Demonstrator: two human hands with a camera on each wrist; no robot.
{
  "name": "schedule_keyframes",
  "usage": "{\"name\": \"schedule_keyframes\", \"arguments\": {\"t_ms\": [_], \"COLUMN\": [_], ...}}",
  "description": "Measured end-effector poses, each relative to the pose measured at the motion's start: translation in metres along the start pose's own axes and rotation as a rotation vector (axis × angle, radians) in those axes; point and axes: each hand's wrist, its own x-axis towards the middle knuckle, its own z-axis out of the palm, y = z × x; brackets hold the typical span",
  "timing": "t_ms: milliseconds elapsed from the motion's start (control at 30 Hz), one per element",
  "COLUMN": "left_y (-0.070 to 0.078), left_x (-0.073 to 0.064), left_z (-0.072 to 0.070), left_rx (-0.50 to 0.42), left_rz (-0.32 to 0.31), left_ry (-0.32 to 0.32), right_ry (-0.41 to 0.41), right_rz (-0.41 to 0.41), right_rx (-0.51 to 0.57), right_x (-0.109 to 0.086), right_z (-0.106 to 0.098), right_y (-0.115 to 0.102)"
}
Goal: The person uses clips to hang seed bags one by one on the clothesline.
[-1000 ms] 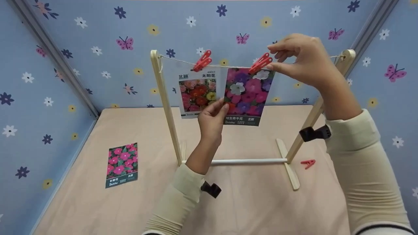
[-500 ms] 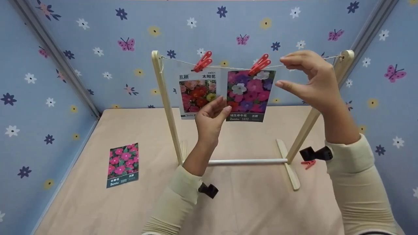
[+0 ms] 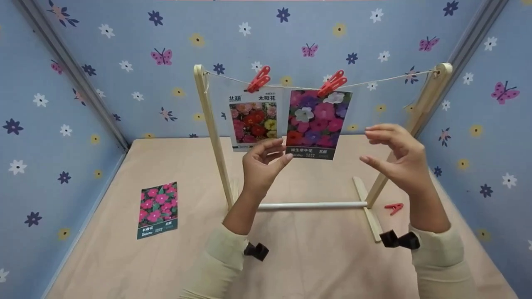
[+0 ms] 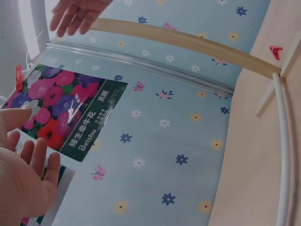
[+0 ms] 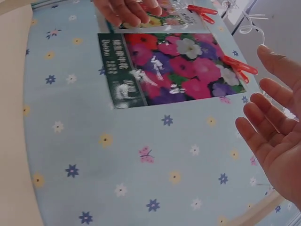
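Observation:
A seed packet with pink and purple flowers point(image 3: 318, 118) hangs from the string point(image 3: 386, 78), held near its top by a red clothespin point(image 3: 332, 84). Beside it on the left, a white-bordered seed packet point(image 3: 254, 122) hangs by another red clothespin point(image 3: 258, 79). My left hand point(image 3: 264, 166) is raised at the lower edges of both packets, its fingers loosely bent and nothing gripped. In the left wrist view the left hand's fingers point(image 4: 40, 157) lie close by the flower packet's lower corner. My right hand point(image 3: 397, 158) is in the air right of the packets, thumb and fingers spread apart.
The string runs between two wooden posts point(image 3: 212, 137) joined below by a white rod point(image 3: 311, 205). A third seed packet point(image 3: 158, 210) with pink flowers lies on the cloth at left. A loose red clothespin point(image 3: 394, 208) lies beside the right foot point(image 3: 368, 211).
My right hand has let go of the clothespin on the flower packet and moved down and right. My left hand has released that packet's edge and lowered slightly. The packet stays hanging.

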Motion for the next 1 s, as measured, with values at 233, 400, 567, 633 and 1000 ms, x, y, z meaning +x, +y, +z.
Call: {"name": "schedule_keyframes", "arguments": {"t_ms": [233, 400, 567, 633, 1000], "left_y": [-0.002, -0.003, -0.004, -0.004, 0.000], "left_x": [-0.018, -0.031, -0.042, -0.047, -0.073], "left_z": [-0.021, -0.036, -0.048, -0.054, -0.092], "left_rx": [0.125, 0.178, 0.228, 0.243, 0.279], "left_rz": [-0.024, -0.040, -0.051, -0.053, -0.031], "left_ry": [-0.039, -0.055, -0.052, -0.046, 0.040], "right_ry": [0.021, 0.048, 0.070, 0.075, 0.144], "right_rz": [0.051, 0.090, 0.117, 0.128, 0.251], "right_rx": [0.009, 0.046, 0.081, 0.094, 0.093], "right_x": [-0.036, -0.057, -0.079, -0.089, -0.126], "right_z": [-0.002, -0.002, -0.004, -0.006, -0.016], "right_y": [0.016, 0.021, 0.029, 0.032, 0.031]}}
